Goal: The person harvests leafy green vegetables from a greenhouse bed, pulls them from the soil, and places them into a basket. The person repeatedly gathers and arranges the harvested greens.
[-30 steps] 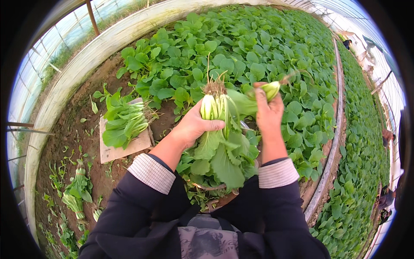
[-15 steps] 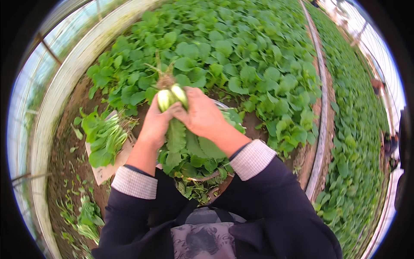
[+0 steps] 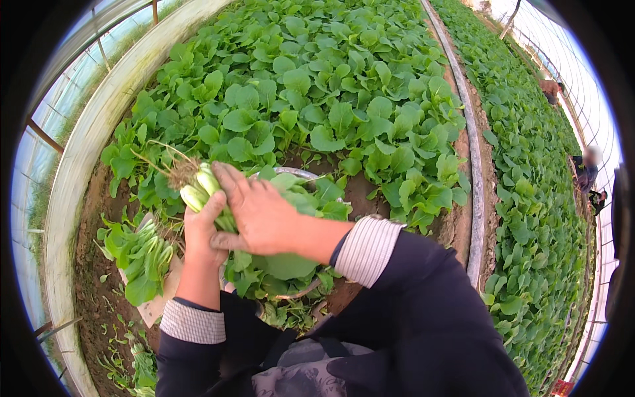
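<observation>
So the left hand [image 3: 202, 228] is wrapped round the stems of a bunch [image 3: 194, 198], and the right hand [image 3: 261, 212] is clasped over it from the other side, fingers only half curled. Bunch sits tilted, muddy roots [image 3: 182, 173] poking up and left, just above a round basin [image 3: 297, 173] of leaves near the knees. Off left, more greens [image 3: 140, 258] lie on a board [image 3: 165, 291].

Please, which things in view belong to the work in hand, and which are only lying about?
Probably the work:
rooted greens, held between left hand and right hand
leafy greens pile on cardboard

Apparently just lying about:
loose leaf scraps
long grey pipe-like strip
</observation>
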### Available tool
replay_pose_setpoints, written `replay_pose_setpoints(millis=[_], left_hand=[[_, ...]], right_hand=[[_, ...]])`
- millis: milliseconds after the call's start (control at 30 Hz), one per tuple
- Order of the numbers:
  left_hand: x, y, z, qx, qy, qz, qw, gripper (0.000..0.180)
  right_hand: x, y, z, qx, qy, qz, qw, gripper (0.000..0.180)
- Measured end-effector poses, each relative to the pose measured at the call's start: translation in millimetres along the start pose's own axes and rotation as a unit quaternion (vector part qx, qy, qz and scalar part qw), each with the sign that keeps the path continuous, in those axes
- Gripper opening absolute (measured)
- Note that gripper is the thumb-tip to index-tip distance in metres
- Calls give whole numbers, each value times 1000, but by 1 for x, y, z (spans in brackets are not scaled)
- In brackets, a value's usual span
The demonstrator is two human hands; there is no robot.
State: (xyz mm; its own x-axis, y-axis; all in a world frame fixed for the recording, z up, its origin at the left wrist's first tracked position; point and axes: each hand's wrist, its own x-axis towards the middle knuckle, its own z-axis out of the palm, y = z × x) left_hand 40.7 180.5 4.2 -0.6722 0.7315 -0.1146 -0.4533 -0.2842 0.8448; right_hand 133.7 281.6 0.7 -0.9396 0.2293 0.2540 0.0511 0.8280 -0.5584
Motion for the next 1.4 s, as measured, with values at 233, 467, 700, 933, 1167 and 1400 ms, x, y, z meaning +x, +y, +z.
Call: replay_pose_setpoints(millis=[233,467,700,933,1167,1400], left_hand=[[17,-2,1,99,18,-50,994,51],[38,-11,-13,286,-22,18,958,65],[58,-27,-12,256,-42,-66,964,82],[85,-36,-8,277,-39,-97,955,79],[84,-35,-7,284,-74,-87,952,77],[57,-17,8,320,-90,-79,940,92]], right_hand=[[0,58,-9,240,-21,-14,971,83],[-37,292,47,-160,-292,375,865,26],[-118,436,111,-467,-283,275,791,24],[-128,503,104,-560,-345,291,694,27],[-149,491,108,-518,-380,286,711,28],[-113,383,107,-401,-270,247,840,20]])
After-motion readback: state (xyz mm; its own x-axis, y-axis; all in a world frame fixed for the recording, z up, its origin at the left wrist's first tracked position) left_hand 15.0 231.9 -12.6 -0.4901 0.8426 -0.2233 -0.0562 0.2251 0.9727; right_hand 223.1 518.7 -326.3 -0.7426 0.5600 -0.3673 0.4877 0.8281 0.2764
